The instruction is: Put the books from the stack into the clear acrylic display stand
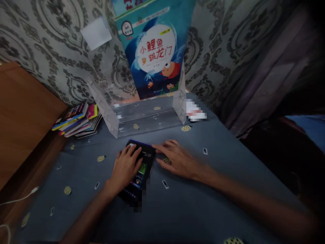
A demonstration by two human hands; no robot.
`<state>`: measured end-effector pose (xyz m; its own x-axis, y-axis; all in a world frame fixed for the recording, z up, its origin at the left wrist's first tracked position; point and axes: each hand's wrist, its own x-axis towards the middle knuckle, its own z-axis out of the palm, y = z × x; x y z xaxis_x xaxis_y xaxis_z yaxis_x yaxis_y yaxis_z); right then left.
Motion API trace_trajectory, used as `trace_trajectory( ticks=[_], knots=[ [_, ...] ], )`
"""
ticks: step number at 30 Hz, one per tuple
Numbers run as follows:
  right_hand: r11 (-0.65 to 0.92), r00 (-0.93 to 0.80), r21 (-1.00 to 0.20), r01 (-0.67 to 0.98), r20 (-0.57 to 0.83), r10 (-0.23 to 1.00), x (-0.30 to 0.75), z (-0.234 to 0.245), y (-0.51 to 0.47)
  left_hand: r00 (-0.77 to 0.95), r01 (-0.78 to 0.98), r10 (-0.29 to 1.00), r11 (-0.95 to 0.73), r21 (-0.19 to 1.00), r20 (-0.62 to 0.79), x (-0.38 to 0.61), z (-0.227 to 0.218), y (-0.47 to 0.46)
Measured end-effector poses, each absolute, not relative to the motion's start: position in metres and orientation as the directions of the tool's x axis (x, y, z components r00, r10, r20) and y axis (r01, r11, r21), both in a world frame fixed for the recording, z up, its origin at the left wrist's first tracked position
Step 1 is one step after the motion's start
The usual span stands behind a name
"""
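Note:
A dark, flat rectangular item (144, 156) with a blue edge, white print and small coloured pictures lies on the tablecloth in front of me. Whether it is a book or a thin box I cannot tell. My left hand (125, 166) rests on its upper left part, fingers spread, covering some of the face. Just right of it is my right hand (177, 161), palm down with the fingers apart. Its index fingertip reaches the item's upper right corner; touching or just short of it, I cannot tell. Neither hand grips anything.
Behind stands a clear acrylic rack (147, 118) with an upright blue picture book (157, 51). At left are stacked books (78, 120), a wooden panel (27, 112) and a white cable (20, 200). A white packet (194, 110) lies right of the rack on the grey patterned tablecloth (193, 206).

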<state>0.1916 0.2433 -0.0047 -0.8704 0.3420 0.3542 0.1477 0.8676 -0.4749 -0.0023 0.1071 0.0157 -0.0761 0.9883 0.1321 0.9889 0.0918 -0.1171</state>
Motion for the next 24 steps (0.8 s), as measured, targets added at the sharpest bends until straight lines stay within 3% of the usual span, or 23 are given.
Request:
trace_trajectory(
  ticks=[9,16,24],
  knots=[
    [0.899,-0.911,-0.418,0.131,0.307,0.275,0.143,-0.01,0.247,-0.263,0.948,0.953,0.284,-0.142,0.149,-0.025,0.01,0.091],
    [0.922,-0.912,-0.36,0.142,0.314,0.263,0.117,-0.014,0.254,-0.246,0.964,0.956,0.258,-0.065,0.158,-0.051,0.006,0.104],
    [0.923,-0.909,-0.347,0.165,0.309,0.279,0.108,-0.024,0.261,-0.27,0.949,0.943,0.295,-0.112,0.196,-0.048,0.005,0.109]
  ],
)
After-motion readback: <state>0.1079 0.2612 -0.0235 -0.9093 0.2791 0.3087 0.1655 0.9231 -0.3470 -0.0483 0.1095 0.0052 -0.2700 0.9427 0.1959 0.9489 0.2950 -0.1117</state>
